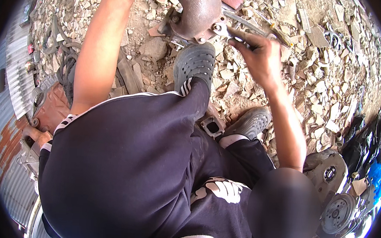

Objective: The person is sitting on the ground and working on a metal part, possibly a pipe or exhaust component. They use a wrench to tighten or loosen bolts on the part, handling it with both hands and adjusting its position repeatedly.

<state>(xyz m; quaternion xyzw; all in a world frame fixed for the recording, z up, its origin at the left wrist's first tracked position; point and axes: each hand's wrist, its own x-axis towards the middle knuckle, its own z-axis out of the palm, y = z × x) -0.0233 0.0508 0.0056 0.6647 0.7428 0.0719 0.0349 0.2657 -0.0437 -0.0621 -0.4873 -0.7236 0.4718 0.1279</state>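
A rusty brown curved metal pipe (200, 8) with a bolted flange stands at the top middle. My right hand (260, 51) is closed, thumb and fingers pinching a wrench (222, 30). The wrench's bright end sits at a bolt (216, 27) on the flange's right side; most of its handle is hidden by my fingers. Another bolt (177, 44) sticks out at the flange's lower left. My left forearm (100, 43) reaches up past the upper edge, so that hand is out of sight. My grey clog (195, 60) is right below the pipe, apparently against it.
Broken stone and tile (318, 96) cover the ground. A rusty square-ended pipe piece (212, 125) lies between my feet. Black hoses (64, 46) and a reddish metal casting (54, 104) are at the left, beside corrugated sheets (20, 78). Engine parts (337, 211) are heaped at the lower right.
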